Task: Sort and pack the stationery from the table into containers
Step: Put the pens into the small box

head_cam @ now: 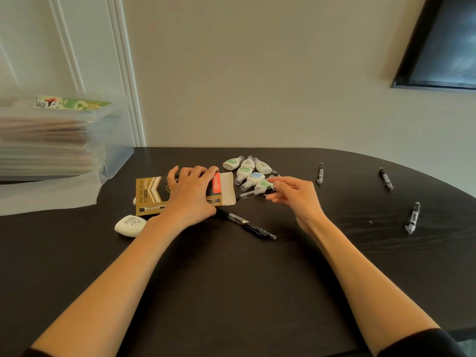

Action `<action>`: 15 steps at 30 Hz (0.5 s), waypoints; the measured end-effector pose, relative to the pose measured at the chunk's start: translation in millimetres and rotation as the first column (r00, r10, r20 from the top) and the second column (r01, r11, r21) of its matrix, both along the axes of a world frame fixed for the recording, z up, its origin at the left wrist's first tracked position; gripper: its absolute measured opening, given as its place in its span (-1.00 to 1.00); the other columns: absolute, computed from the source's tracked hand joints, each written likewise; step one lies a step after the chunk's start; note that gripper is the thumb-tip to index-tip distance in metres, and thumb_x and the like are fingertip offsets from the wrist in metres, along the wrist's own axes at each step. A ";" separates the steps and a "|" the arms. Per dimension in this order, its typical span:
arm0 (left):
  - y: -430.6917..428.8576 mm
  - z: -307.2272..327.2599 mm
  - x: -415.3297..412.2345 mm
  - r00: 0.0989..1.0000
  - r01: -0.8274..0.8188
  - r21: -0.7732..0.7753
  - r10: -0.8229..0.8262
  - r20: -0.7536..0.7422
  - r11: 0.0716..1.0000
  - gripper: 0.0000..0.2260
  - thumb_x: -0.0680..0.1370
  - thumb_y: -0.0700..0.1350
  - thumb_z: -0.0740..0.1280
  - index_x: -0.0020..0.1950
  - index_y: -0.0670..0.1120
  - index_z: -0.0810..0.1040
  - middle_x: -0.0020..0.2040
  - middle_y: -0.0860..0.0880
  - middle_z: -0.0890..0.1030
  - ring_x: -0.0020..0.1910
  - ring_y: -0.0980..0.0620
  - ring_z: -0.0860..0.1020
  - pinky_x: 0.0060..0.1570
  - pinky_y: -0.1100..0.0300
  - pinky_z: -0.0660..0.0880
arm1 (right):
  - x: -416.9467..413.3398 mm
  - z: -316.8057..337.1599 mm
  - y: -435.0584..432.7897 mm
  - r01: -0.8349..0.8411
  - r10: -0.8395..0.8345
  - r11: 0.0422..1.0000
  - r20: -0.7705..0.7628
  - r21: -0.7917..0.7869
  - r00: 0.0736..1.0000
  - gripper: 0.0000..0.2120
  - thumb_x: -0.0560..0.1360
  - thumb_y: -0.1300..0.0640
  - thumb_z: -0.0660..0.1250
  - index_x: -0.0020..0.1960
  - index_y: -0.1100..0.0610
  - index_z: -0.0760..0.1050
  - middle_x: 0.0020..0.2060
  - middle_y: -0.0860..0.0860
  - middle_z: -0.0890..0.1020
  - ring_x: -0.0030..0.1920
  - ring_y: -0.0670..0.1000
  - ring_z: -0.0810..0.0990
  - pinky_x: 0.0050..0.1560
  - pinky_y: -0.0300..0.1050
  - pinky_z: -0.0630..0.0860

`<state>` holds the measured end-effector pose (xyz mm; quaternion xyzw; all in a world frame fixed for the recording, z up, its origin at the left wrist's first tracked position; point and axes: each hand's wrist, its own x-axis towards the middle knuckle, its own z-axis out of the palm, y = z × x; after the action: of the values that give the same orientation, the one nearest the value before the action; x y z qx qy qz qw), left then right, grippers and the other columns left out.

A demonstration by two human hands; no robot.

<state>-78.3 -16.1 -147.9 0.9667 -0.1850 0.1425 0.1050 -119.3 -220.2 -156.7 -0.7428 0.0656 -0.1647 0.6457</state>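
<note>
A gold and black pen box lies on the dark table, its end flap open to the right. My left hand rests on top of the box, fingers curled over its far edge. My right hand pinches a black pen whose tip points into the box's open end. A second black pen lies just in front of the box. Several correction tape dispensers sit in a cluster behind my right hand.
A white eraser-like case lies left of my left forearm. Three more pens lie at the right: pen, pen, pen. A clear plastic bin with its lid leaning in front stands at far left.
</note>
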 end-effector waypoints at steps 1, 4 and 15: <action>0.4 0.1 0.4 1.000 -0.003 -0.003 0.003 0.004 1.000 -0.26 0.42 0.00 0.42 0.49 0.06 0.09 0.44 0.01 0.23 0.45 -0.03 0.12 0.43 -0.02 -0.15 | -0.8 1.1 -0.3 -0.003 0.003 0.999 0.002 0.041 1.000 -0.85 0.55 0.25 0.24 0.01 0.19 0.59 -0.23 0.02 0.66 -0.33 -0.14 0.65 -0.23 -0.35 0.56; 2.8 1.3 2.1 0.999 -0.036 -0.021 0.036 0.022 0.999 -0.27 0.42 -0.01 0.43 0.48 0.06 0.10 0.44 0.00 0.24 0.44 -0.05 0.13 0.43 -0.02 -0.14 | -3.7 6.6 -4.9 0.057 -0.061 0.971 0.010 0.232 0.998 -0.90 0.53 0.24 0.28 -0.08 0.17 0.58 -0.23 0.06 0.65 -0.27 -0.12 0.65 -0.24 -0.35 0.55; 0.3 3.6 -0.3 0.999 -0.035 -0.015 0.035 0.032 0.999 -0.26 0.42 -0.02 0.43 0.49 0.06 0.09 0.44 0.01 0.23 0.45 -0.03 0.12 0.44 -0.03 -0.16 | -4.3 12.7 9.5 0.024 -0.054 0.922 0.067 0.387 0.996 -0.87 0.52 0.22 0.29 -0.17 0.20 0.58 -0.28 0.06 0.61 -0.37 -0.14 0.62 -0.27 -0.35 0.57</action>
<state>-78.7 -15.8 -144.4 0.9666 -0.1686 0.1610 0.1066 -123.5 -210.8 -144.0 -0.5929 0.0870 -0.1896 0.7778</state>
